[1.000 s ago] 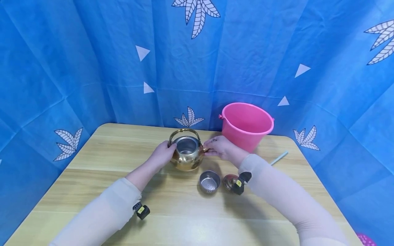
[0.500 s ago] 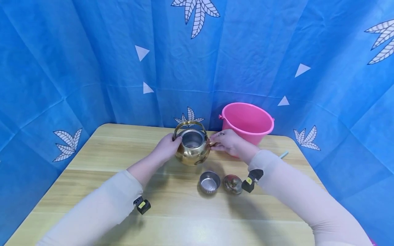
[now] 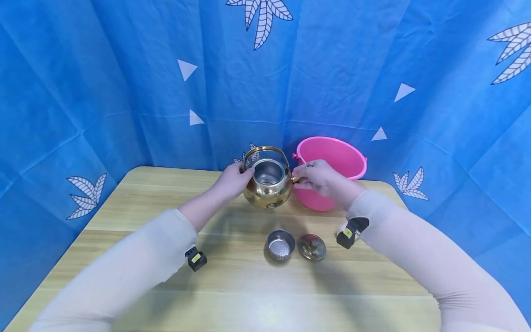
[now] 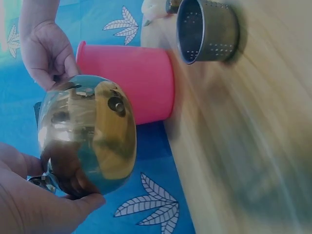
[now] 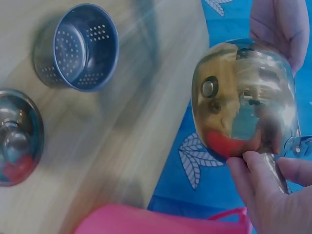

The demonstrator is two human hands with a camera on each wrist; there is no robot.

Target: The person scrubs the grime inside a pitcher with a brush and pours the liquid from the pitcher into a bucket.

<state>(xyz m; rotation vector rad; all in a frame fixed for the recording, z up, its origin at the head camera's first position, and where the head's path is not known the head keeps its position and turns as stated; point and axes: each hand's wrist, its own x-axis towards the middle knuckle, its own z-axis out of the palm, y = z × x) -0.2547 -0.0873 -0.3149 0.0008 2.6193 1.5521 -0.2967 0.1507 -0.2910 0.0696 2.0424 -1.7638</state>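
Note:
A brass-coloured kettle [image 3: 267, 192] without its lid is held up above the table, its open mouth tilted toward the head camera. My left hand [image 3: 233, 180] grips its left side beside the foot of the arched handle, thumb near the rim. On the other side, my right hand [image 3: 320, 176] pinches the spout [image 5: 274, 171] between thumb and fingers. The kettle's rounded underside shows in both wrist views. Below it on the table stands a perforated metal strainer cup [image 3: 280, 248], with the knobbed kettle lid [image 3: 312, 247] lying to its right.
A pink bucket [image 3: 313, 199] stands at the back right, close behind my right hand. A small whitish object [image 3: 342, 227], partly hidden by the right wrist camera, lies on the wooden table [image 3: 249, 286]. Blue curtains [image 3: 240, 83] surround the table's far sides.
Both hands have lifted the kettle and moved it right and farther back, toward the bucket. The lid, partly covered by the right wrist camera earlier, now shows whole.

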